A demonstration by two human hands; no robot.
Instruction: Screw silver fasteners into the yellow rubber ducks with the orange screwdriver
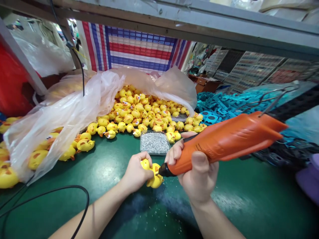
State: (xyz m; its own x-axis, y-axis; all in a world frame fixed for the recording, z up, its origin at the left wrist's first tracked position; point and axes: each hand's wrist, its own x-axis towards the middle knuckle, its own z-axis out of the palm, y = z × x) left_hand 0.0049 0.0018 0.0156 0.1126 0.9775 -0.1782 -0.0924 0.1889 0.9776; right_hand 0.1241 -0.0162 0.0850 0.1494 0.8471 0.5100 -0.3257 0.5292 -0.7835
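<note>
My left hand [138, 171] is closed round a yellow toy duck [156, 179], held above the green tabletop. An orange electric screwdriver [219, 141] fills my right hand [198, 176], whose fingers wrap its front part. Its black nose [164, 170] points left, and the tip meets the duck's side; the exact contact point is too small to make out. Just beyond both hands stands a clear tray [156, 152] full of small silvery screws. Behind that tray spreads a large heap of yellow ducks [139, 113].
Clear plastic sheeting [57, 116] drapes over ducks at the left. A black cable [84, 192] loops across the front left. Blue plastic parts [216, 104] pile up at the back right. A metal beam [199, 23] crosses overhead, and something purple [309, 179] sits at the right edge.
</note>
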